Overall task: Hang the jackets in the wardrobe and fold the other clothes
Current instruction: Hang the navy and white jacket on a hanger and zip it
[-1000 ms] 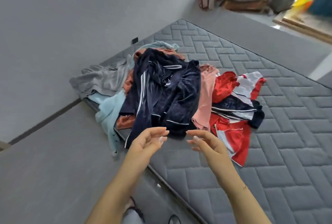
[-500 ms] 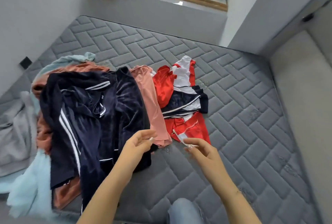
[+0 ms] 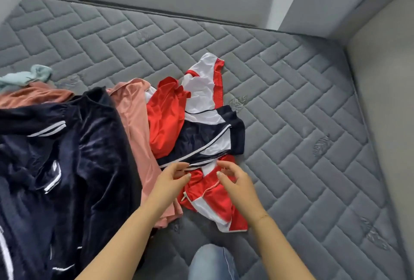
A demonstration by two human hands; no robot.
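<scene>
A grey quilted mattress (image 3: 291, 91) filled the view. On its left lay a navy velvet jacket (image 3: 67, 167), and beside that jacket, to the right, a red, white and navy jacket (image 3: 201, 127). Over its near end hovered the left hand (image 3: 170, 181) and right hand (image 3: 235, 181), fingers loosely curled, gripping nothing.

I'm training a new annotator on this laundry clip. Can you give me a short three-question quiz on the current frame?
1. True or false: both hands are over the red, white and navy jacket.
2. Which garment lies directly left of that jacket? A) grey towel B) pink garment C) jeans
3. Fill in: the clothes lie on a grey quilted ____.

Key: 1 true; 2 B; 3 mattress.
</scene>
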